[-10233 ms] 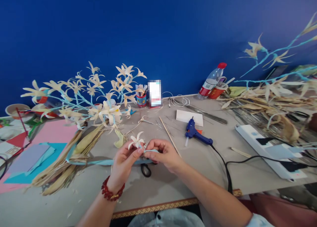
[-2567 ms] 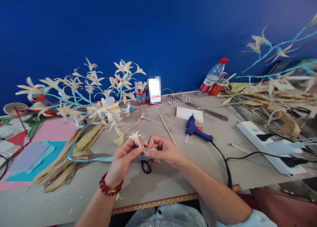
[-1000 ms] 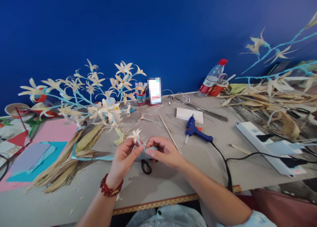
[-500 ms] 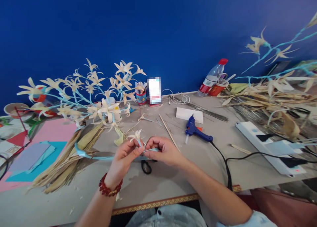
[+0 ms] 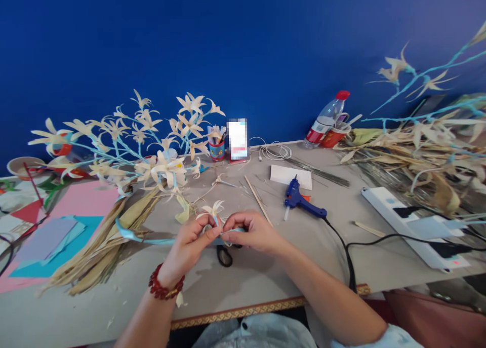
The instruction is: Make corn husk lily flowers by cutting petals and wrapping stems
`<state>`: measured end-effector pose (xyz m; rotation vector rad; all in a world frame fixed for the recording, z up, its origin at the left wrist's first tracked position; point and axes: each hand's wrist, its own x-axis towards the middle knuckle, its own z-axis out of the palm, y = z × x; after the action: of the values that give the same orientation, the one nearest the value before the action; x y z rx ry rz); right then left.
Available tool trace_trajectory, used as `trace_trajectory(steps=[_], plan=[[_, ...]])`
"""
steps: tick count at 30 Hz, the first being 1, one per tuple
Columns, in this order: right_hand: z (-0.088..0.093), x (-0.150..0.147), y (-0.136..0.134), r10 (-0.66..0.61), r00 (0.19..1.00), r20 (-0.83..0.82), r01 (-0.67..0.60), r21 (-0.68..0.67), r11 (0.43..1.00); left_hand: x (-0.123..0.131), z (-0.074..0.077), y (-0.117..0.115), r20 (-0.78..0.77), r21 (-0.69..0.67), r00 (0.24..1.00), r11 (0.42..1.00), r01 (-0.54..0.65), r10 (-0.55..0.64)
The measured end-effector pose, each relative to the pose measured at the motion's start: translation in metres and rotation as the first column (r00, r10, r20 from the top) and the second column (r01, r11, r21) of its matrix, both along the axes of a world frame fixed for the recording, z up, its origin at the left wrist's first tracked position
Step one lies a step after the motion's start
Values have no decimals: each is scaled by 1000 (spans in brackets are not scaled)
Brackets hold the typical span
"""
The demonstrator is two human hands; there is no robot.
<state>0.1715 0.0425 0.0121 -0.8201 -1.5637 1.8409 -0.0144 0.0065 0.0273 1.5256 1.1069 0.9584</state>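
Note:
Near the table's front, my left hand [image 5: 196,237] pinches the stem of a small cream flower [image 5: 213,209] between thumb and fingers, petals upward. Close against it, my right hand [image 5: 255,231] is closed on a light-blue strip [image 5: 238,230] that meets the stem at my fingertips. The strip looks like paper or tape. Another length of blue strip [image 5: 155,241] runs out to the left behind my left wrist. Just below my hands shows the black handle of a pair of scissors [image 5: 224,257]; their blades are hidden.
Finished flower branches [image 5: 167,168] stand at the left, above dried husks [image 5: 102,246] and coloured paper sheets [image 5: 81,201]. A blue glue gun [image 5: 304,201] lies right of centre, its cord leading towards a white power strip [image 5: 412,231]. Behind are a bottle [image 5: 325,120] and wires [image 5: 319,170].
The flower has shifted slightly to the right and turned a little in my left fingers. My right fingers have curled in closer around the strip at the stem.

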Motion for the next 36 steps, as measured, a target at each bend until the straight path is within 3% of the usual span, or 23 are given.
trace_trajectory(steps=[9, 23, 29, 36], plan=[[-2, 2, 3, 32, 997, 71, -34, 20, 999, -3, 5, 1, -167, 67, 985, 996, 66, -54], [-1, 2, 2, 89, 996, 2, -89, 70, 994, -2, 5, 1, 20, -45, 994, 993, 106, -105], [4, 2, -1, -47, 996, 76, 31, 199, 980, 2, -6, 0, 115, -93, 992, 995, -32, 42], [-1, 1, -3, -146, 976, 159, 64, 434, 899, 5, -15, 0, -3, 26, 982, 982, -190, 190]])
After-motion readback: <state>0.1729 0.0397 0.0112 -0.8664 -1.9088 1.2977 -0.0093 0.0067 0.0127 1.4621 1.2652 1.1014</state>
